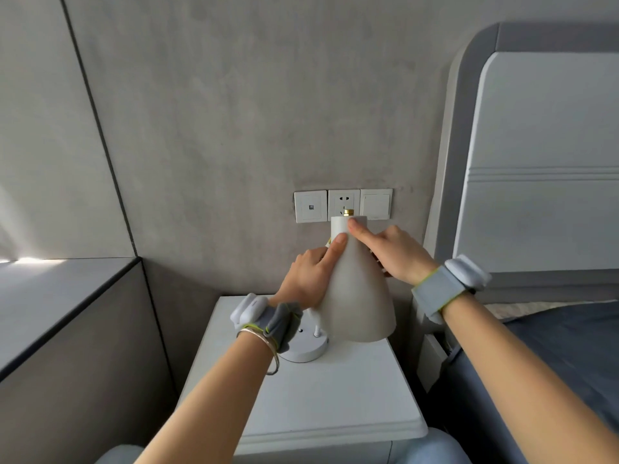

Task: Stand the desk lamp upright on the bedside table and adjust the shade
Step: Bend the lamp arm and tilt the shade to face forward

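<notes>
While standing upright on the white rectangular bedside table (335, 396), resting on its round white base (306, 351) near the back left corner: pale beige cone-shaped metal lamp shade (356, 296), narrow brass-tipped end up, wide mouth tilting down toward the camera. Gripping the shade from both sides: left hand (306, 279) pressing its left flank, forefinger reaching up the neck; right hand (398, 254) wrapping the right flank, forefinger touching near the top. Showing behind on the grey wall (234, 112): white socket and switch plates (343, 205). Lying at right: grey padded headboard (536, 145).
</notes>
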### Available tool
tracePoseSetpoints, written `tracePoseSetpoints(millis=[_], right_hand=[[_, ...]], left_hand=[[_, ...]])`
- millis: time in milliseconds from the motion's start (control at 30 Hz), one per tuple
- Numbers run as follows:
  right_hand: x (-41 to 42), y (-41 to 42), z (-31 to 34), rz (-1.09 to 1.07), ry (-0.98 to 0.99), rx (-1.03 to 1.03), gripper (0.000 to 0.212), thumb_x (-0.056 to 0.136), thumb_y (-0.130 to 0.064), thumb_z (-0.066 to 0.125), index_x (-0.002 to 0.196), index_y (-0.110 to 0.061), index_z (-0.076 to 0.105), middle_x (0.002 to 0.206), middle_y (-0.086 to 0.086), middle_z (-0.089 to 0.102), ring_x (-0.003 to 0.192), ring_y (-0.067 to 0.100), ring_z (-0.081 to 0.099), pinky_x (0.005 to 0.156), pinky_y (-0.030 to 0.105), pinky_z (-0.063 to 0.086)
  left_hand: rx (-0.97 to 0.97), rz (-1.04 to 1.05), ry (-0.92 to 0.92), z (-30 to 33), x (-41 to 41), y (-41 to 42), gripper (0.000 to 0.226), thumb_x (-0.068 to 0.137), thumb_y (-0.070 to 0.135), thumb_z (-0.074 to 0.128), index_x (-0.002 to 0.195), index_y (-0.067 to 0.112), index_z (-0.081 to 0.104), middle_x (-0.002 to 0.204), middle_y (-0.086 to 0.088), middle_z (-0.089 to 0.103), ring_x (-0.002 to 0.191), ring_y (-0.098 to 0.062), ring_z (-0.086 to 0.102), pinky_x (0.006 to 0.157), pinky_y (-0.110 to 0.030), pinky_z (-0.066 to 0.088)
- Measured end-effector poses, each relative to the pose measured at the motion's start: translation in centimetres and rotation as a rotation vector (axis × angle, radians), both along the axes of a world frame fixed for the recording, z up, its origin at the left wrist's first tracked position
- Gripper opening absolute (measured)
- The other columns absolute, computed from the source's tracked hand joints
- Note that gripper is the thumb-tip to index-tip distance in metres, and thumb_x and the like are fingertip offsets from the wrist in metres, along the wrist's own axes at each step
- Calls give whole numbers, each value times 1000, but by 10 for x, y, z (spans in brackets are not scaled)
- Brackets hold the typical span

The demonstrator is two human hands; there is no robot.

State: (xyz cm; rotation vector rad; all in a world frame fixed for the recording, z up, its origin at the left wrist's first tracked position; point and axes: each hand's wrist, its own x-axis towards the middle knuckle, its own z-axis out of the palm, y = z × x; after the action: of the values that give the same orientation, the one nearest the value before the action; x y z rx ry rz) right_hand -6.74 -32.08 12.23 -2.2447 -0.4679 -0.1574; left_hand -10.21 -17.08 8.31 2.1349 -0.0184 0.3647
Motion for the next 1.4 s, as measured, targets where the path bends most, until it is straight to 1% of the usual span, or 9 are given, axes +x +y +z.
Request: tracePoseSetpoints(millis=[133, 300, 433, 500, 633, 767, 967, 1233, 1400], right_hand=[[3, 12, 13, 2, 26, -53, 85, 70, -80, 41, 88, -1, 64, 93, 19, 69, 84, 35, 66, 84, 48, 55], [5, 17, 29, 28, 92, -94, 77, 69, -79, 44, 75, -4, 62, 66, 10, 65, 52, 27, 63, 56, 31, 51], [6, 18, 24, 33, 82, -73, 74, 69, -78, 45, 69, -6, 61, 61, 8, 61, 50, 23, 58, 55, 29, 46], [6, 19, 19, 47, 81, -31, 68, 70, -77, 46, 64, -11, 59, 64, 6, 60, 58, 20, 56, 59, 29, 44], [2, 25, 6, 101, 147, 86, 81, 74, -75, 41, 101, -4, 68, 108, 16, 68, 100, 27, 63, 98, 41, 46], [0, 31, 1, 113, 189, 162, 80, 76, -74, 39, 99, -4, 68, 105, 17, 69, 97, 28, 63, 99, 42, 45], [2, 36, 2, 110, 185, 78, 87, 74, -79, 33, 103, -4, 66, 105, 17, 67, 96, 27, 62, 95, 39, 47], [4, 45, 11, 113, 173, -17, 91, 76, -79, 28, 108, -1, 63, 108, 18, 65, 98, 29, 61, 92, 37, 46], [3, 45, 26, 130, 210, -73, 84, 81, -74, 26, 111, -4, 61, 99, 9, 58, 87, 22, 55, 76, 27, 38]], left_hand=[[-140, 8, 73, 6, -1, 9, 69, 83, 71, 31, 80, 15, 71, 98, -10, 70, 99, -27, 62, 96, -42, 46], [-298, -54, 210, 17, -3, 16, 79, 75, 76, 40, 104, 9, 70, 110, -14, 70, 103, -27, 65, 102, -43, 45], [-301, -74, 213, 15, -6, 18, 77, 76, 75, 41, 102, 9, 71, 106, -12, 71, 100, -24, 67, 101, -41, 47], [-298, -74, 195, 11, -8, 17, 75, 76, 75, 41, 99, 11, 72, 103, -9, 73, 96, -20, 68, 96, -36, 50], [-334, -133, 195, 8, -17, 17, 69, 77, 75, 39, 94, 17, 72, 92, 2, 75, 79, -3, 71, 68, -17, 51], [-340, -213, 172, 1, -29, 22, 62, 77, 72, 37, 93, 23, 72, 95, 6, 75, 86, -1, 70, 66, -8, 52], [-306, -114, 144, -1, -34, 22, 75, 74, 72, 41, 98, 7, 71, 106, -12, 72, 103, -25, 66, 101, -42, 46], [-362, -94, 189, 6, -33, 29, 71, 74, 70, 45, 106, 12, 70, 111, -12, 70, 106, -26, 64, 105, -42, 42], [-416, -146, 235, 15, -35, 29, 48, 87, 60, 41, 96, 21, 68, 99, -3, 72, 81, -9, 70, 69, -17, 54]])
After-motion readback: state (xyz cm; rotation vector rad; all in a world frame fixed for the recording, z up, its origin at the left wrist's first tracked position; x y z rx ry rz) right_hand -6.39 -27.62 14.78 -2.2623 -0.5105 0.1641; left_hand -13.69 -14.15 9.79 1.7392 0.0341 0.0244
